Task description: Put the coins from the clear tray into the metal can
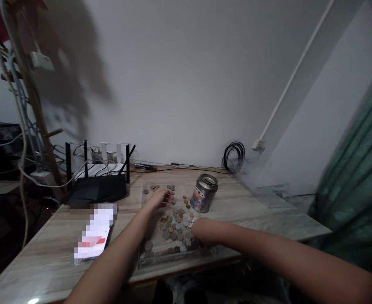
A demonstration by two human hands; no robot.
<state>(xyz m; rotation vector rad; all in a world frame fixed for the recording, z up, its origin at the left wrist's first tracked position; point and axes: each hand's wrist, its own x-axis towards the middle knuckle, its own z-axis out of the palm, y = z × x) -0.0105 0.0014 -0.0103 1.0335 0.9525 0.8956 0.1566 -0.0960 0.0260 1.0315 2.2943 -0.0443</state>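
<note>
A clear shallow tray (147,262) lies on the wooden table, with several mixed coins (175,221) scattered in it. My left hand (159,200) reaches over the tray's far left part, fingers stretched forward and touching coins there. My right hand (201,231) rests on the coins at the tray's near right, fingers curled downward; what they hold, if anything, is hidden. A metal tin (204,193) with a slotted lid stands upright just right of the tray.
A black router (97,188) with antennas and tangled cables sits at the back left. A blurred-out phone (93,231) lies left of the tray. A coiled black cable (234,156) hangs at the wall. A green curtain (359,198) is on the right.
</note>
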